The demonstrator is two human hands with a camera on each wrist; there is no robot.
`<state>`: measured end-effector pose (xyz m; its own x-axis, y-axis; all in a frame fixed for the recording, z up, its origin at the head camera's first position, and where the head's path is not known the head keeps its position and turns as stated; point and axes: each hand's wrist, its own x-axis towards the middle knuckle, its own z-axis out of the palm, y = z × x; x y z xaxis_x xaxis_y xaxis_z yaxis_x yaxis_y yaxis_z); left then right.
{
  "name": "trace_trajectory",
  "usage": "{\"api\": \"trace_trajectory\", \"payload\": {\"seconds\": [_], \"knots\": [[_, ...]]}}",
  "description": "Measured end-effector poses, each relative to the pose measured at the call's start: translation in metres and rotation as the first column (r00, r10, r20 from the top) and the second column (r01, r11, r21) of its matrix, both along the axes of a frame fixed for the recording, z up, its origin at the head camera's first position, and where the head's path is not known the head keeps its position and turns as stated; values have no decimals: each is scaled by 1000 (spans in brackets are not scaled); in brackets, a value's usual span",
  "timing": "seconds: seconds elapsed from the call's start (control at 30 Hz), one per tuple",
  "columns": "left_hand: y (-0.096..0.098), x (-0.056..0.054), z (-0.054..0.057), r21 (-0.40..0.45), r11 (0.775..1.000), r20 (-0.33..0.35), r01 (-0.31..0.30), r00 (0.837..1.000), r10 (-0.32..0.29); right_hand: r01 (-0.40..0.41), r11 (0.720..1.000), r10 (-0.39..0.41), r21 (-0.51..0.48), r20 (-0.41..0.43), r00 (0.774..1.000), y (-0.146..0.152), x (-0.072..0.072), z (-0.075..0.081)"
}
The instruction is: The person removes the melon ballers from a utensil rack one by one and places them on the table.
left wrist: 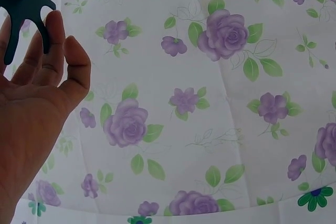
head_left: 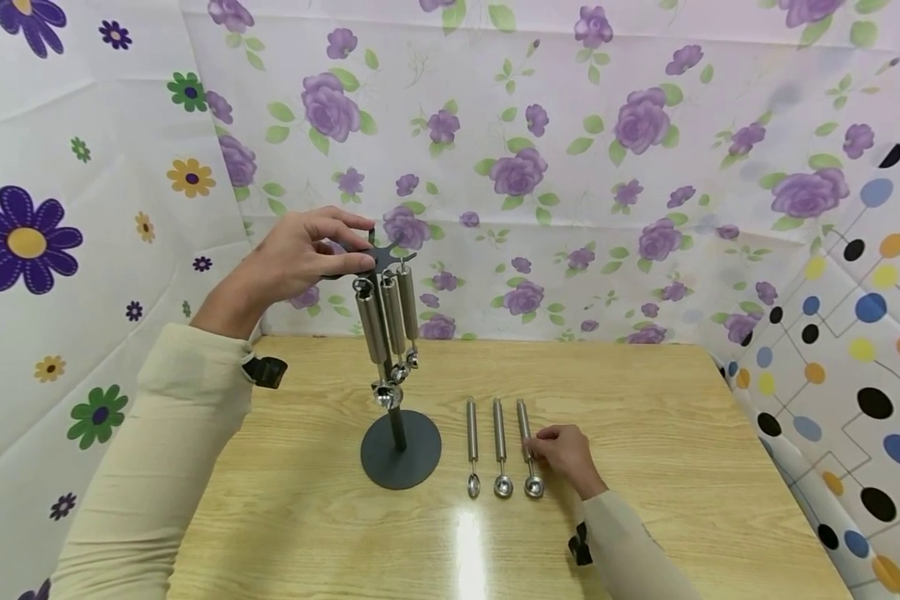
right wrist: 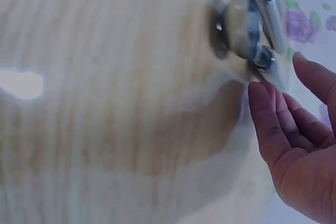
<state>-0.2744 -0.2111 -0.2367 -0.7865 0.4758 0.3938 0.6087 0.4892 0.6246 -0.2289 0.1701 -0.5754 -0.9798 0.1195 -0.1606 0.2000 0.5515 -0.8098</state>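
A dark metal stand [head_left: 397, 425] rises from a round base, its top spreading into several hook arms. My left hand [head_left: 300, 254] grips this hooked top between thumb and fingers; in the left wrist view the fingers lie behind the dark hooks [left wrist: 39, 24]. Steel melon ballers [head_left: 371, 325] hang from the hooks, bowls down. Three more lie side by side on the table: a left one [head_left: 472, 433], a middle one [head_left: 499, 433] and a right one [head_left: 524, 421]. My right hand [head_left: 566, 457] has its fingertips at the right one's handle, thumb apart from the fingers in the right wrist view.
The wooden table [head_left: 645, 392] ends at a flowered cloth [head_left: 495, 167] behind. Patterned cloths also hang at the left and right sides. Black straps [head_left: 266, 372] circle both wrists. The stand's base is left of the lying melon ballers.
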Motion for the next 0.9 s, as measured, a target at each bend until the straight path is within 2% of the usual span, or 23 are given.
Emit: {"api": "trace_trajectory", "payload": {"seconds": [0.07, 0.17, 0.23, 0.33, 0.47, 0.5, 0.63, 0.9], "knots": [[0, 1, 0, -3, 1000, 0, -1, 1000, 1, -16, 1000, 16, 8, -12, 1000, 2, -2, 4], [1, 2, 1, 3, 1000, 8, 12, 1000, -12, -56, 995, 54, -88, -17, 998, 0, -4, 12], [1, 3, 2, 18, 1000, 24, 26, 999, -26, -91, 980, 90, -178, -17, 996, -4, -6, 21], [1, 4, 3, 36, 999, 61, 30, 998, -32, -158, 942, 159, -296, -22, 987, -13, -6, 41], [1, 3, 1, 40, 999, 87, 29, 996, -32, -257, 901, 250, -349, -66, 966, -21, -9, 63], [1, 3, 1, 42, 999, 85, 31, 996, -34, -275, 892, 265, -359, -77, 961, -21, -12, 63], [0, 2, 0, 44, 999, 86, 28, 996, -32, -314, 859, 301, -405, -96, 949, -27, -17, 80], [0, 3, 0, 42, 999, 94, 13, 995, -17, -329, 832, 308, -446, -121, 944, -37, -24, 110]]}}
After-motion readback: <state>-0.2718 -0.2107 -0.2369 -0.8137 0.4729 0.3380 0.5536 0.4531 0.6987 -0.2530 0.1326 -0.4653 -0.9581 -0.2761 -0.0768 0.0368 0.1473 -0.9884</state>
